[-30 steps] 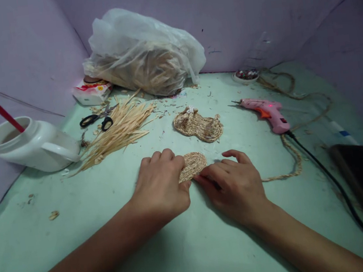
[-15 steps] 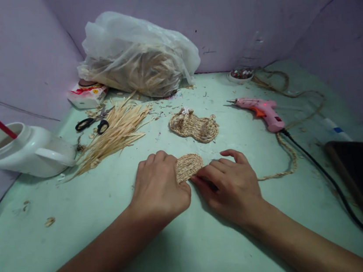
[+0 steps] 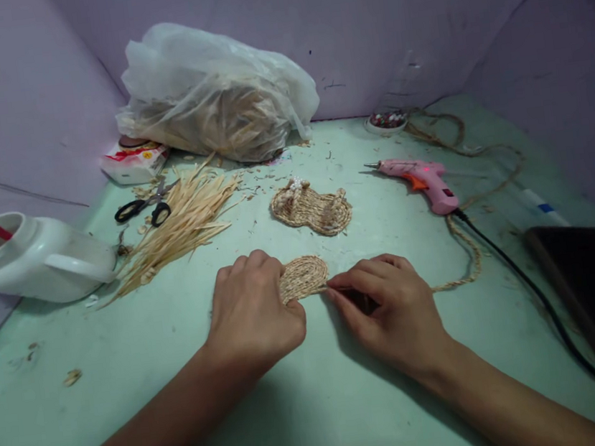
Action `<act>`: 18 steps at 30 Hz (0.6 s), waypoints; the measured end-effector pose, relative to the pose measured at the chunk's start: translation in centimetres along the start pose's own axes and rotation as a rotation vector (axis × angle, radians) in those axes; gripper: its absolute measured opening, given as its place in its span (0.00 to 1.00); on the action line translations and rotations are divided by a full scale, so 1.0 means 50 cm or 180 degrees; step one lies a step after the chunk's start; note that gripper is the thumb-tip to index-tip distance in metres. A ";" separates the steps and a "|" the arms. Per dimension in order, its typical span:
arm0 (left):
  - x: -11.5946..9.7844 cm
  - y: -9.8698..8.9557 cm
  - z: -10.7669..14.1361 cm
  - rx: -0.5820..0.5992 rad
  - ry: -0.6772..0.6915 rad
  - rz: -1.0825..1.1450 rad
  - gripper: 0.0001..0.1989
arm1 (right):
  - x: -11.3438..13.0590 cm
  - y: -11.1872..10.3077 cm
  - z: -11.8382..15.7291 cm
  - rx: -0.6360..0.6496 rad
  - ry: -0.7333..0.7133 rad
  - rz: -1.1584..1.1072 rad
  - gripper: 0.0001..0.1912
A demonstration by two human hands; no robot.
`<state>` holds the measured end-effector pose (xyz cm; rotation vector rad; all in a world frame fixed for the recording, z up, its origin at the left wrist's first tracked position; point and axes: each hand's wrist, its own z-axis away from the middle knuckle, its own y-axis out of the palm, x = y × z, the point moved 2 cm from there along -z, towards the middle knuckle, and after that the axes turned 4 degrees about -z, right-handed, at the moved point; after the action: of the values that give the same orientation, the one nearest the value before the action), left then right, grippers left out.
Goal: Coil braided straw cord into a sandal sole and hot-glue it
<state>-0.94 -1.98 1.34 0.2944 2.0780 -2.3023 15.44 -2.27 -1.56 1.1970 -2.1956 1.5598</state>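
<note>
My left hand [image 3: 253, 304] is closed over the left part of a flat, oval piece of coiled braided rope [image 3: 304, 278], hiding that part. My right hand [image 3: 388, 302] pinches the rope strand at the piece's right edge between thumb and forefinger. From behind this hand the twisted rope [image 3: 461, 281] runs out to the right and back past the glue gun. Just beyond both hands lies a small woven slipper [image 3: 312, 210] with pale beads on its left end.
At right lie a pink glue gun [image 3: 419, 177] with a black cord [image 3: 509, 269] and a dark phone-like slab [image 3: 594, 302]. Dry straw strips [image 3: 184, 226], black scissors [image 3: 146, 207] and a white jug [image 3: 52, 257] are at left. Behind stand a plastic bag [image 3: 222, 95] and a bead dish [image 3: 387, 122].
My right hand has moved slightly right, away from the coiled piece, drawing the strand out at its edge. My left hand keeps its grip. The whole view has shifted a little.
</note>
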 end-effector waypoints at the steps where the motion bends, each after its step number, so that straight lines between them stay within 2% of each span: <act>1: 0.000 0.000 0.000 0.0000 0.0000 -0.0001 0.11 | -0.001 -0.001 0.000 0.0008 0.0054 -0.0043 0.06; 5: 0.001 0.001 -0.001 0.0000 -0.0006 -0.0005 0.11 | -0.011 -0.005 0.002 0.0109 0.0128 -0.0128 0.06; 14: 0.001 0.002 -0.002 0.0019 0.0027 -0.0042 0.11 | -0.015 -0.006 -0.005 -0.0103 -0.0518 0.0514 0.13; 18: 0.002 0.001 -0.001 -0.0001 0.0079 -0.0091 0.10 | -0.013 0.000 -0.009 -0.0082 -0.0437 0.0566 0.15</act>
<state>-1.03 -1.93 1.29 0.2970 2.1078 -2.3259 15.73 -1.55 -1.75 1.1617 -2.4629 1.5502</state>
